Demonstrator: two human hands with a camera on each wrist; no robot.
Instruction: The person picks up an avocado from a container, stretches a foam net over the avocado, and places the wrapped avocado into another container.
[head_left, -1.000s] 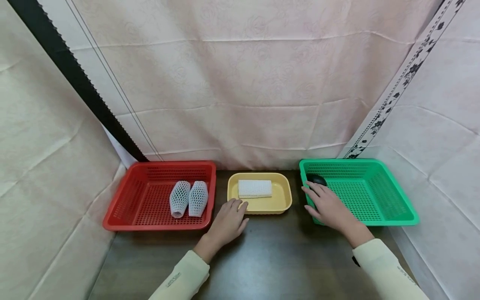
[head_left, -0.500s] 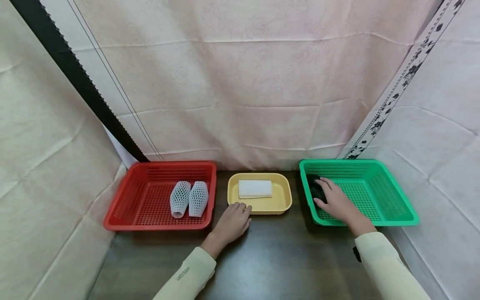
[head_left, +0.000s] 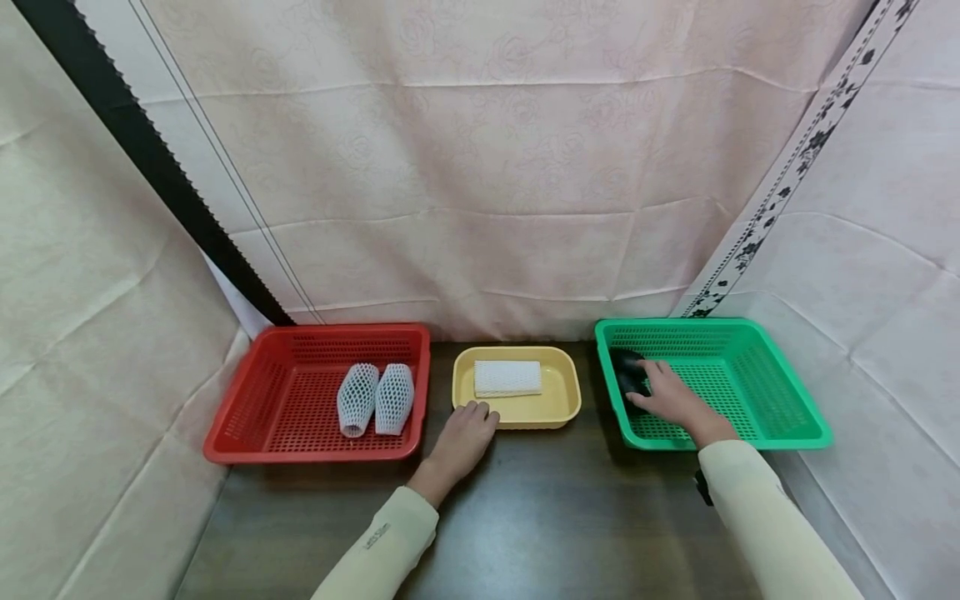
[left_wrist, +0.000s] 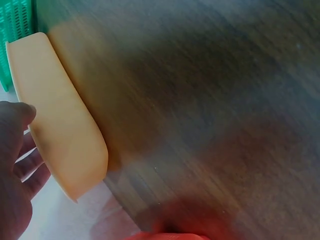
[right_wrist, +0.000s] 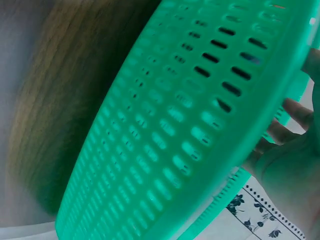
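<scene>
Your left hand [head_left: 461,439] pinches the near rim of the yellow tray [head_left: 551,408], thumb outside, fingers inside; white mesh [head_left: 507,377] lies in it. Right of the tray, your right hand [head_left: 671,400] reaches over the green basket's [head_left: 738,408] side to a black object [head_left: 627,371] inside (whether fingers clamp it, you can't tell; the basket wall hides it from the right wrist view). Tabletop [head_left: 555,517] shows between tray and green basket, widening nearer than the tray.
</scene>
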